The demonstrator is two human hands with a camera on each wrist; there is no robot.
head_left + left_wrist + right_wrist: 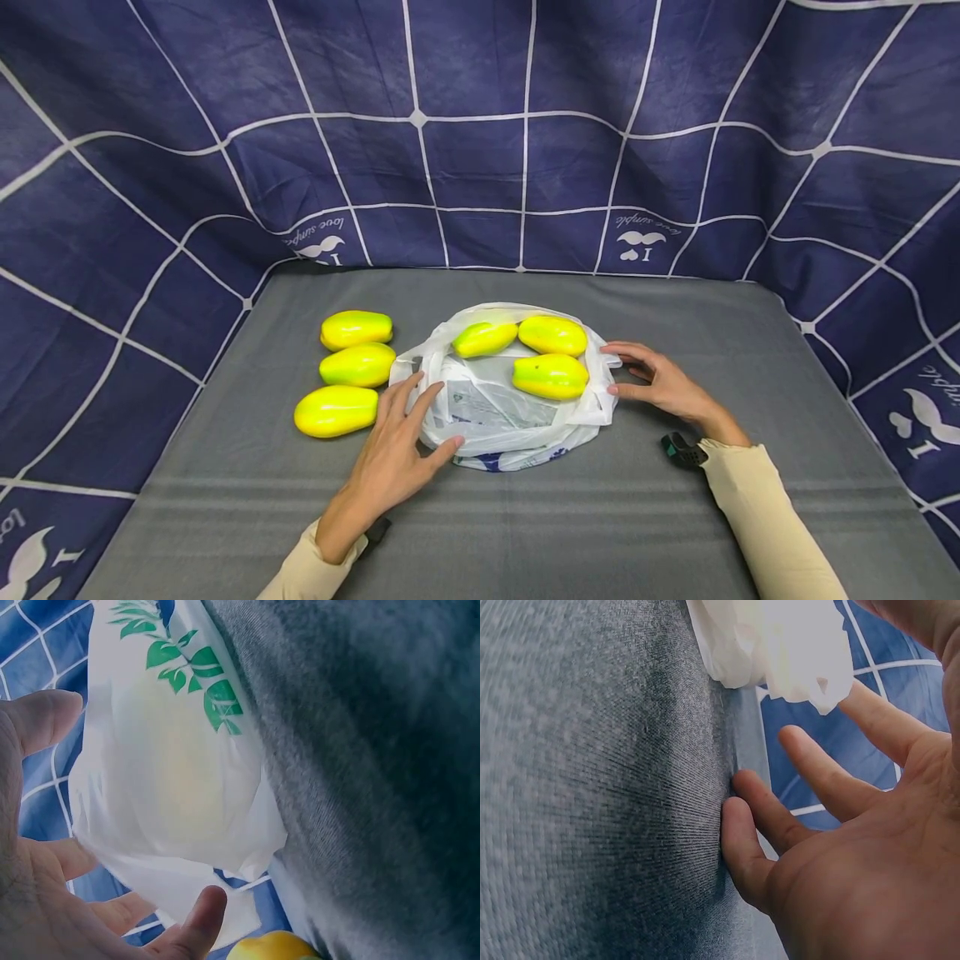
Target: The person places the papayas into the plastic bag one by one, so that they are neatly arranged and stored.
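Observation:
A white plastic bag (491, 437) lies with its mouth spread wide, three yellow-green papayas (551, 377) inside it. Three more papayas (336, 411) are lined up to its left. My left hand (393, 450) is at the bag's left rim, fingers spread and thumb apart. In the left wrist view, those fingers stand beside the bag's side (172, 772), which bears a green leaf print. On the other side, my right hand (667, 387) has its fingertips right at the bag's right edge. Seen from the right wrist, its fingers (825, 772) are loosely extended, with the lower ones against the grey cloth.
A grey cloth (225, 500) covers the table. Behind and at both sides hangs a dark blue curtain (480, 167) with white grid lines. A dark band (682, 450) is on the right wrist.

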